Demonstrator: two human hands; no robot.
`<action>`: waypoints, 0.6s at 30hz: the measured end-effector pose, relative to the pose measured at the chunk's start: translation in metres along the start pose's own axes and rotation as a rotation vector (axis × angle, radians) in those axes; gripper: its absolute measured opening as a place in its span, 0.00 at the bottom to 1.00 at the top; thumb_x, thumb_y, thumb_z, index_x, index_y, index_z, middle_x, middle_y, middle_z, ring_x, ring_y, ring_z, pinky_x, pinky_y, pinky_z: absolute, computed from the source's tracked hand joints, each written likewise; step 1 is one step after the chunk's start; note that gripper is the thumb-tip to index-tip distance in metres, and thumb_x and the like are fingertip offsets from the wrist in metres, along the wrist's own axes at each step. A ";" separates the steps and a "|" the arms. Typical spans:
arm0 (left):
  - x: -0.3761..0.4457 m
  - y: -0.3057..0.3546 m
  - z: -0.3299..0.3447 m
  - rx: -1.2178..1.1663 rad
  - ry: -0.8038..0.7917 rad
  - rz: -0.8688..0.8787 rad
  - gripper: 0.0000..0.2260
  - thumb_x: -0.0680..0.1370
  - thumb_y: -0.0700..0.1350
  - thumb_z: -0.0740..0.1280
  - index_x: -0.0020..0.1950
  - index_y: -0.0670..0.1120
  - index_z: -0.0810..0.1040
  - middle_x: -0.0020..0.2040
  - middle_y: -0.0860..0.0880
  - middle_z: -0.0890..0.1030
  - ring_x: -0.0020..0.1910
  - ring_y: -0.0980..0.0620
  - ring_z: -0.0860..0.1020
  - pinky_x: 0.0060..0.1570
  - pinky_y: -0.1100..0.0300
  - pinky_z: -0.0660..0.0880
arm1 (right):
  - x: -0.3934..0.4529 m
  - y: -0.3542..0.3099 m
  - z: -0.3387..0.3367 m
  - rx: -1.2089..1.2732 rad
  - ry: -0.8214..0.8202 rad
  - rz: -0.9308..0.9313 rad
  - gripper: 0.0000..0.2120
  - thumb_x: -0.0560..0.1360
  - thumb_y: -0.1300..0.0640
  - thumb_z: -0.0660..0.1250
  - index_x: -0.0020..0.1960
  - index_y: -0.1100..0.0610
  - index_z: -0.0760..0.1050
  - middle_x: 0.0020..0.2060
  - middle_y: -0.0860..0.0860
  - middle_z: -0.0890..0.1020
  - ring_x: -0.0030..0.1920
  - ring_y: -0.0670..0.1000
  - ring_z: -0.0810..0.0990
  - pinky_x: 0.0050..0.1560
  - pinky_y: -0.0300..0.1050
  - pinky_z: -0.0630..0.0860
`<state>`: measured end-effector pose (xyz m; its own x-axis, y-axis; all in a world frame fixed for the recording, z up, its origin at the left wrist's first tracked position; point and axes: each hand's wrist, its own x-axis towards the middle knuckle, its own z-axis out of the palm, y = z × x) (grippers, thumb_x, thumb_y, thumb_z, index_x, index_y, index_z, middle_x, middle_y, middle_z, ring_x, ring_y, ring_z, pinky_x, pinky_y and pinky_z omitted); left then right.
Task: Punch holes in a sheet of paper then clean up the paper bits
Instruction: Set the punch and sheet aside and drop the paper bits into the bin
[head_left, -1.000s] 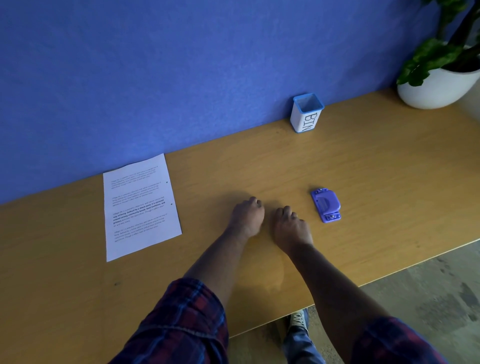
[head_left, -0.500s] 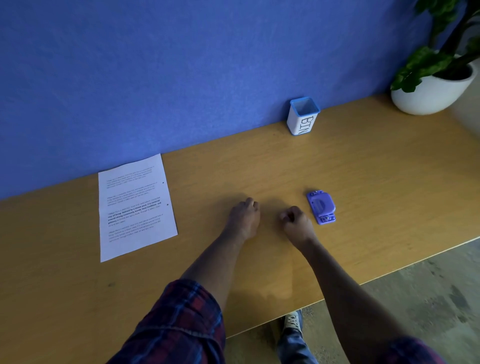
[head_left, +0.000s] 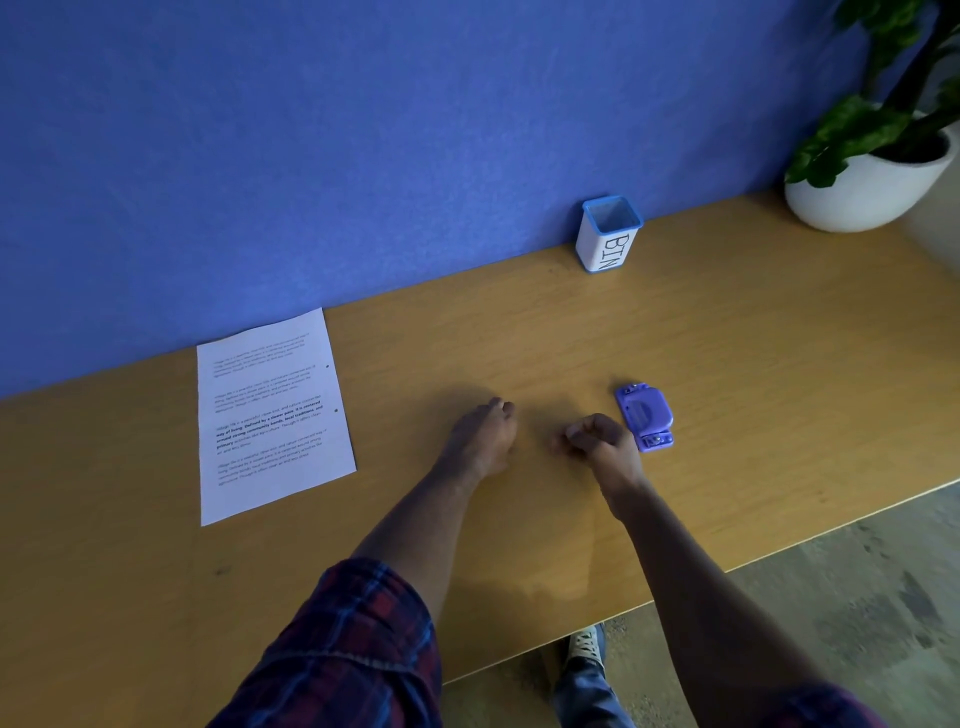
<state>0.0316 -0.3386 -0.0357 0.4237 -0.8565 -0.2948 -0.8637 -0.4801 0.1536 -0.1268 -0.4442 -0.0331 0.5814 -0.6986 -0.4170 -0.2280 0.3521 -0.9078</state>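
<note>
Head view: the hole punch (head_left: 644, 417) lies flat on the desk (head_left: 727, 364), just beside the right hand (head_left: 597, 441) on its outer side, long axis running away from the person with a slight lean to the left. Right hand is curled into a loose fist, holding nothing. Left hand (head_left: 483, 434) rests palm-down, fingers relaxed, empty. The sheet of paper (head_left: 270, 415) lies well apart to the left, nearer the left hand. Judgement: the right hand is nearer the punch; the left serves the paper.

One head-worn view, angled steeply down, seemingly close over the desk (head_left: 727, 364).
</note>
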 end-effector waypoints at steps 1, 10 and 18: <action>-0.001 -0.001 -0.001 -0.018 0.030 -0.004 0.17 0.80 0.46 0.66 0.67 0.40 0.71 0.64 0.42 0.73 0.58 0.42 0.78 0.48 0.51 0.76 | 0.000 -0.002 0.000 0.030 -0.019 0.005 0.03 0.75 0.69 0.66 0.44 0.64 0.76 0.38 0.60 0.85 0.40 0.55 0.82 0.46 0.47 0.79; 0.010 -0.015 -0.031 -0.374 0.237 -0.238 0.04 0.74 0.42 0.69 0.47 0.45 0.76 0.46 0.46 0.81 0.44 0.45 0.80 0.41 0.52 0.80 | 0.021 -0.007 -0.004 -0.270 0.135 -0.071 0.06 0.70 0.67 0.70 0.37 0.60 0.75 0.34 0.51 0.86 0.40 0.51 0.85 0.45 0.47 0.81; 0.007 -0.011 -0.028 -0.642 0.210 -0.332 0.03 0.71 0.39 0.68 0.39 0.45 0.80 0.38 0.50 0.84 0.40 0.50 0.82 0.38 0.56 0.79 | 0.018 -0.001 -0.001 -0.640 0.191 -0.219 0.07 0.68 0.66 0.76 0.42 0.56 0.81 0.35 0.43 0.83 0.37 0.41 0.82 0.36 0.24 0.72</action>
<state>0.0517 -0.3448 -0.0136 0.7329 -0.6346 -0.2453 -0.3795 -0.6805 0.6268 -0.1170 -0.4575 -0.0394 0.5323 -0.8296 -0.1687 -0.5701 -0.2039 -0.7959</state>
